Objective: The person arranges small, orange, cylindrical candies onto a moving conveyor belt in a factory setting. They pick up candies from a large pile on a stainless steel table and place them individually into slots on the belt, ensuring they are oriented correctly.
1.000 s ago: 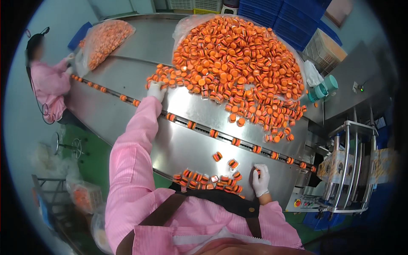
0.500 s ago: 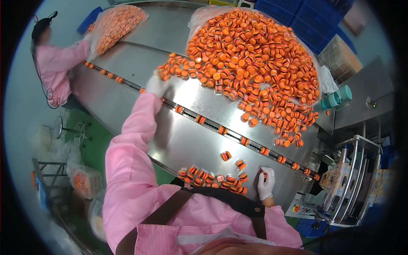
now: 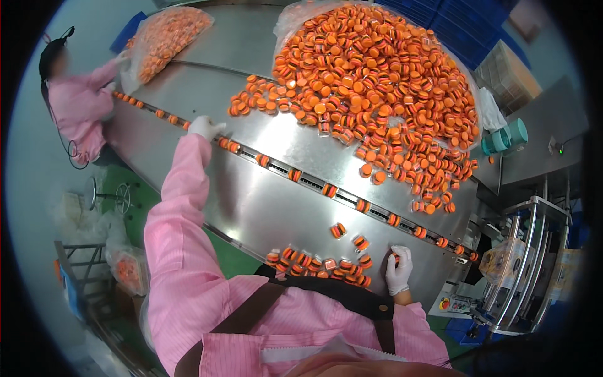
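Gloved left hand is stretched far out to the conveyor track that crosses the steel table diagonally; it rests at the track beside the orange pieces riding there, fingers spread; whether anything is pinched under them cannot be told. Gloved right hand is kept close to the body at the near table edge, fingers curled round one small orange piece, near the track's lower end.

Row of orange pieces is banked along the near edge, probably as ready stock within short reach. Large heap lies beyond the track on a clear plastic sheet.

Bare steel between track and near row is open for movement. A co-worker in pink is stationed at the track's far left, beside a bag of orange pieces.
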The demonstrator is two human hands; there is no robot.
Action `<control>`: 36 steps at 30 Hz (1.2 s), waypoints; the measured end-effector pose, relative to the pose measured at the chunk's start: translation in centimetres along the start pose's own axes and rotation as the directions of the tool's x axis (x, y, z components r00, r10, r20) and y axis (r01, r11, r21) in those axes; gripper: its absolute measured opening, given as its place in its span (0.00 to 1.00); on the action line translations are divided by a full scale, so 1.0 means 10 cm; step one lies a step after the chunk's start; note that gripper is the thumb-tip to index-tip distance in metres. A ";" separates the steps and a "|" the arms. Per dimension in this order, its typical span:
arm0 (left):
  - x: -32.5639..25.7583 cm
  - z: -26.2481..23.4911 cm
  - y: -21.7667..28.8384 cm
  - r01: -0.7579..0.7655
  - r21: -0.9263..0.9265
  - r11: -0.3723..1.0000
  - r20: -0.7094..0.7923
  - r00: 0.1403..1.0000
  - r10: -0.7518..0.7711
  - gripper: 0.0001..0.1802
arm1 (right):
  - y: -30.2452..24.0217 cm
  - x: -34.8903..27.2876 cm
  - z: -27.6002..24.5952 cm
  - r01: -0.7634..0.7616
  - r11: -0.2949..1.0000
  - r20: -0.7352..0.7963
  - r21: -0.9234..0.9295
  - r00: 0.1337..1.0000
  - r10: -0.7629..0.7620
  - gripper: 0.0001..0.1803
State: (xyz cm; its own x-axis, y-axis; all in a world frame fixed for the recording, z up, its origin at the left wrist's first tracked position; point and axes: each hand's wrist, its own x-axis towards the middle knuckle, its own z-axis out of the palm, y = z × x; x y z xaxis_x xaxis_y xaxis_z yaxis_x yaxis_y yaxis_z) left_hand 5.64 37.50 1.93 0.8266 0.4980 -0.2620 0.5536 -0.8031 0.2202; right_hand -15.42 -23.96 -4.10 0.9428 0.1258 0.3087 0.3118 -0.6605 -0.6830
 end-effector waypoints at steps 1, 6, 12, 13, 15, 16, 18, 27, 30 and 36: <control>0.10 0.04 0.01 -0.110 -0.022 0.994 -0.172 0.979 0.105 0.29 | 0.00 0.01 0.00 0.003 1.000 0.005 0.001 1.000 -0.003 0.11; 0.74 0.46 0.27 -0.433 -0.084 0.898 -0.575 0.757 0.311 0.34 | -0.04 0.04 -0.02 -0.006 1.000 0.014 -0.005 1.000 0.006 0.11; 0.94 0.75 0.45 -0.410 -0.447 0.795 -0.347 0.899 0.268 0.27 | -0.01 0.02 -0.01 -0.011 1.000 0.014 0.010 1.000 0.011 0.10; 0.92 0.77 0.46 -0.405 -0.442 0.800 -0.343 0.901 0.266 0.25 | 0.00 0.01 -0.01 -0.015 1.000 0.012 0.017 1.000 0.014 0.10; 0.81 0.84 0.52 -0.443 -0.452 0.774 -0.387 0.879 0.277 0.23 | -0.02 0.01 -0.01 -0.023 1.000 0.014 0.022 1.000 0.022 0.10; 0.71 0.87 0.56 -0.461 -0.455 0.762 -0.410 0.868 0.280 0.22 | -0.04 0.02 -0.02 -0.024 0.999 0.018 0.021 1.000 0.024 0.10; 0.55 0.95 0.60 -0.501 -0.415 0.760 -0.460 0.836 0.300 0.21 | -0.05 0.03 -0.01 -0.023 0.999 0.016 0.023 1.000 0.023 0.10; -0.38 1.36 1.25 -0.540 -0.370 0.756 -0.536 0.789 0.301 0.25 | -0.06 0.05 -0.03 -0.027 0.998 0.001 0.049 1.000 0.027 0.10; -0.52 1.31 1.41 -0.518 -0.503 0.692 -0.524 0.819 0.233 0.27 | -0.06 0.06 -0.04 -0.027 0.998 0.001 0.061 1.000 0.027 0.10; -0.88 0.73 1.41 -0.591 -0.197 0.782 -0.484 0.752 0.447 0.24 | -0.03 0.02 -0.03 -0.023 0.996 -0.010 0.087 1.000 0.024 0.11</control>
State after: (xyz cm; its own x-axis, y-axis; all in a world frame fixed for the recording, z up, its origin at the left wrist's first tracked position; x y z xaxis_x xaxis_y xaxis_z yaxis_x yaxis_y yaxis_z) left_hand 5.41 19.41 0.44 0.9179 0.1742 0.3564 -0.0362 -0.8580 0.5124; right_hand -15.34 -24.00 -3.66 0.9488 0.1024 0.2987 0.2989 -0.5962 -0.7451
